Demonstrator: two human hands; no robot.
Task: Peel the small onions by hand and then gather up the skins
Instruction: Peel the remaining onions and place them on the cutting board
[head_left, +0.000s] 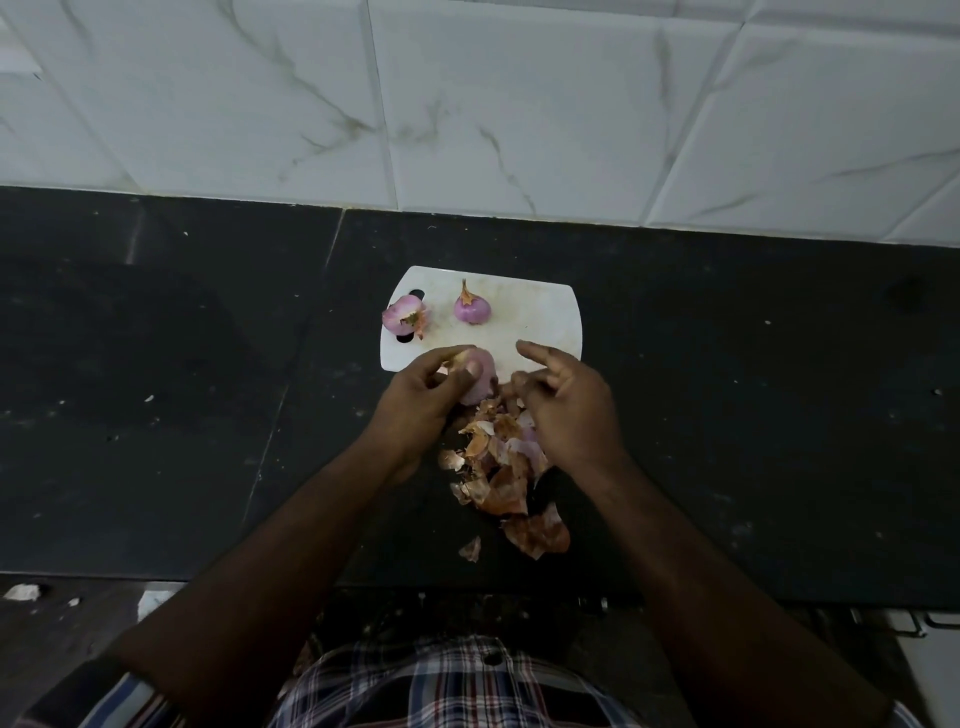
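Left hand: the left hand (422, 400) has its fingers and thumb curled round a pale pink, mostly peeled small onion (478, 379), gripping it at the near edge of the board; a scrap of brown skin clings at the onion's top by the fingertips.

Right hand: the right hand (566, 400) hovers just beside the held onion, above the skins. Fingers loosely spread, index reaching forward over the board's near edge. Whether the bent inner fingers pinch a bit of skin, cannot tell.

Board: a white plastic cutting board with rounded corners and a handle slot (524, 317) lies flat on the counter, near the wall.

Onion, far left: a purple small onion with torn skin and a ragged root end (402, 314) sits on the board over the handle slot.

Onion, far middle: a round purple small onion with a dry stalk pointing up (471, 307) stands on the board, apart from the first.

Skins: a loose heap of papery brown and pink onion skins (501, 467) lies on the counter just near of the board, between the two forearms; one small flake (470, 550) lies apart at its near left.

Surface: dark stone counter (156, 364), speckled with pale flecks.

Backdrop: white marble-veined wall tiles (467, 104).

Clothing: plaid shirt (457, 686) at the bottom edge.
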